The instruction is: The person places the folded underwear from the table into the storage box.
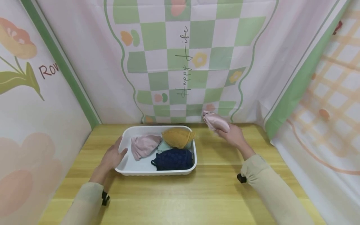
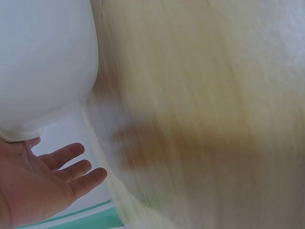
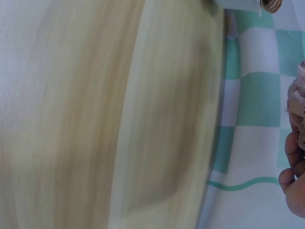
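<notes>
My left hand grips the left rim of a white plastic bin, thumb over the inside; in the left wrist view its other fingers spread beside the outer wall. To the right of the bin, my right hand holds a folded pink satin bra above the table, its lace edge showing in the right wrist view. Inside the bin lie a folded dusty-pink bra, a mustard one and a navy one with a strap loop. A pale green piece is partly hidden beneath them.
The bin stands on a wood-grain table near its back edge. A green-and-white checked curtain hangs right behind, with printed cloth walls at both sides.
</notes>
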Demonstrator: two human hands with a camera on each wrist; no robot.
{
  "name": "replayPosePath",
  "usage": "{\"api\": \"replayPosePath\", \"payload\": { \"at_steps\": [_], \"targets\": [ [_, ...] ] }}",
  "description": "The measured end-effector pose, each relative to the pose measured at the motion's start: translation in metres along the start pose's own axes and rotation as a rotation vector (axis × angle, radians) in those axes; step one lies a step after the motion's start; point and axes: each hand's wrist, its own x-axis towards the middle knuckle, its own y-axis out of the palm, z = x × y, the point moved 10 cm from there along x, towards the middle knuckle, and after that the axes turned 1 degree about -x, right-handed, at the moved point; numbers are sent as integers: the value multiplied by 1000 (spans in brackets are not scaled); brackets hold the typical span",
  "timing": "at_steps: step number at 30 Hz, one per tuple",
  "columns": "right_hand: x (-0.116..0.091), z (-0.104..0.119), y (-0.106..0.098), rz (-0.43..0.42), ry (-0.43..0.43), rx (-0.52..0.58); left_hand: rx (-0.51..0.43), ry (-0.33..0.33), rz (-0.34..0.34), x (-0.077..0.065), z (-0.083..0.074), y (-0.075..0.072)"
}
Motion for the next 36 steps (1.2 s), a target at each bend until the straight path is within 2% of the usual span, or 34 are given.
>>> {"api": "replayPosePath", "payload": {
  "at_steps": [22,29,36],
  "targets": [
    [5,46,-6,-10,-74,37,-12,-8,6,-2,-1,0],
    [6,59,-3,18,-56,79,-7,8,-13,-3,-4,-2],
    [7,72,-1,12,-69,51,-7,2,-5,-3,-3,-1]
  ]
}}
